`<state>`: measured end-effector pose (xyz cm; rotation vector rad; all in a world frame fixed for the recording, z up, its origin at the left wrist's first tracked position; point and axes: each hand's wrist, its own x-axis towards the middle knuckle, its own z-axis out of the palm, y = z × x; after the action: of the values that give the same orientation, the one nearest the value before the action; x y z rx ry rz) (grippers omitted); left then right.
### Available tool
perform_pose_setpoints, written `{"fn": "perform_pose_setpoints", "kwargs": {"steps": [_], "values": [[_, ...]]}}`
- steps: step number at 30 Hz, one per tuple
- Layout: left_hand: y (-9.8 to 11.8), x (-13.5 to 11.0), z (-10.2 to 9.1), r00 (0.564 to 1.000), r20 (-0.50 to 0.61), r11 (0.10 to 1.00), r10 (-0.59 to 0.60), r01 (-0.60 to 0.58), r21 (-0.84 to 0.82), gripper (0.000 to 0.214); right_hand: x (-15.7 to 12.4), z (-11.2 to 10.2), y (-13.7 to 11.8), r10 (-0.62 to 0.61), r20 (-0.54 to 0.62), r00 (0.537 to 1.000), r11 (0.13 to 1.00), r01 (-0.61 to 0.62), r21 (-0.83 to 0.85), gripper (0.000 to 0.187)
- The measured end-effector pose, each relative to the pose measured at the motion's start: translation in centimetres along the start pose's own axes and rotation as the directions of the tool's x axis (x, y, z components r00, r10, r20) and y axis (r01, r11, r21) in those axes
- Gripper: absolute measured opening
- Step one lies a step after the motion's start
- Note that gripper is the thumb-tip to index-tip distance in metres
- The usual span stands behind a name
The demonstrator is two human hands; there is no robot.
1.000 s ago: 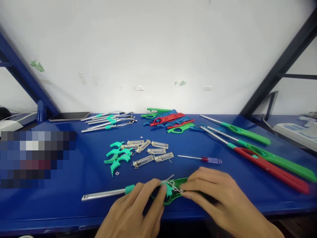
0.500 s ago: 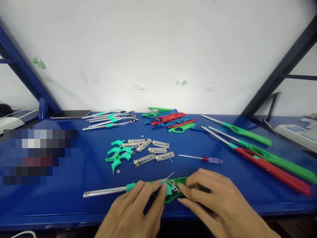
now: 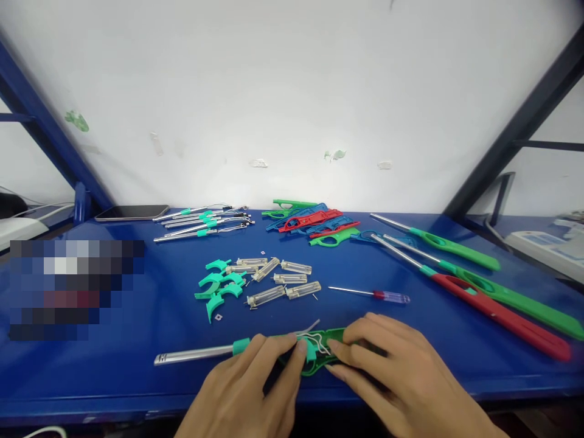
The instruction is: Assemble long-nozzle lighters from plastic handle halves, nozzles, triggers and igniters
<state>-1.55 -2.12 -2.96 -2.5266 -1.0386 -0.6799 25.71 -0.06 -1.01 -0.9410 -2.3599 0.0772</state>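
At the table's front edge lies a green half shell (image 3: 337,334) of a long-nosed lighter, with white wires (image 3: 319,342) showing in it. Its silver metal tube (image 3: 196,354) with a teal collar (image 3: 241,345) points left. My left hand (image 3: 255,383) grips the shell's left part, thumb and forefinger at a teal trigger piece (image 3: 309,349). My right hand (image 3: 401,371) closes on the right part of the shell, its fingertips by the wires. What sits under the right fingers is hidden.
Several teal triggers (image 3: 215,302) and clear fuel tanks (image 3: 267,296) lie mid-table, beside a screwdriver (image 3: 385,296). Tube assemblies (image 3: 191,232) are back left, coloured shells (image 3: 314,219) back centre. Closed lighters (image 3: 502,310) lie right, a phone (image 3: 132,212) far left.
Both hands keep nearly the same hold on the green shell. The view has shifted very slightly; nothing else visibly differs.
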Motion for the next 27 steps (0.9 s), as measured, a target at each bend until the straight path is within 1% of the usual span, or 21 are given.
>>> {"fn": "perform_pose_setpoints", "kwargs": {"steps": [2, 4, 6, 8, 11, 14, 15, 16, 18, 19, 20, 22, 24, 27], "values": [[0.0, 0.0, 0.0, 1.0, -0.012, 1.0, 0.017, -0.016, 0.024, 0.042, 0.0, 0.1, -0.1, 0.028, -0.026, 0.999, 0.999, -0.027, 0.02, 0.016], [0.0, 0.2, -0.1, 0.999, -0.04, 0.999, 0.026, -0.024, 0.031, 0.04, 0.1, 0.1, -0.2, 0.03, -0.055, 0.998, 0.999, -0.029, 0.022, 0.019], [0.3, 0.4, -0.2, 0.997, -0.078, 0.999, 0.011, -0.008, 0.041, 0.041, 0.2, -0.1, -0.3, 0.021, -0.089, 0.996, 1.0, -0.022, -0.002, 0.024], [0.6, 0.6, -0.2, 0.994, -0.109, 0.998, -0.016, 0.022, 0.059, 0.041, 0.4, -0.3, -0.4, 0.016, -0.125, 0.992, 0.999, -0.02, -0.028, 0.027], [0.7, 0.4, -0.1, 0.977, -0.189, 0.993, -0.102, 0.111, 0.034, 0.039, 0.3, -0.5, -0.3, 0.025, -0.155, 0.988, 0.999, -0.031, -0.034, 0.025], [-0.4, 0.2, -0.6, 0.972, -0.192, 0.991, -0.134, 0.134, -0.014, 0.035, 0.1, -0.3, 0.1, 0.047, -0.158, 0.986, 0.998, -0.051, -0.026, 0.022], [-1.1, 0.3, -0.9, 0.978, -0.168, 0.993, -0.122, 0.121, -0.018, 0.035, 0.0, -0.2, 0.3, 0.068, -0.152, 0.986, 0.997, -0.072, -0.023, 0.021], [-1.8, 0.4, -1.3, 0.98, -0.137, 0.989, -0.147, 0.148, 0.0, 0.035, -0.1, -0.1, 0.5, 0.098, -0.14, 0.985, 0.995, -0.102, -0.021, 0.022], [-3.2, 0.9, -2.1, 0.961, -0.096, 0.963, -0.261, 0.266, 0.04, 0.032, -0.1, -0.1, 0.8, 0.164, -0.104, 0.981, 0.986, -0.167, -0.021, 0.026], [-3.9, 1.2, -2.5, 0.947, -0.058, 0.947, -0.315, 0.318, 0.051, 0.032, 0.1, -0.1, 0.9, 0.184, -0.088, 0.979, 0.982, -0.187, -0.027, 0.03], [-4.5, 1.5, -2.8, 0.941, -0.038, 0.939, -0.336, 0.338, 0.058, 0.031, 0.4, -0.3, 1.0, 0.195, -0.074, 0.978, 0.979, -0.198, -0.038, 0.033], [-5.5, 2.1, -3.3, 0.929, -0.001, 0.925, -0.37, 0.368, 0.093, 0.033, 1.2, -0.7, 1.2, 0.196, -0.048, 0.98, 0.976, -0.199, -0.087, 0.035], [-6.3, 2.7, -3.6, 0.913, 0.065, 0.91, -0.402, 0.391, 0.14, 0.036, 2.5, -1.3, 1.3, 0.186, 0.003, 0.982, 0.972, -0.184, -0.149, 0.034], [-7.5, 3.2, -4.0, 0.867, 0.228, 0.892, -0.444, 0.405, 0.2, 0.037, 4.7, -2.1, 1.4, 0.16, 0.126, 0.979, 0.971, -0.133, -0.2, 0.029]]}}
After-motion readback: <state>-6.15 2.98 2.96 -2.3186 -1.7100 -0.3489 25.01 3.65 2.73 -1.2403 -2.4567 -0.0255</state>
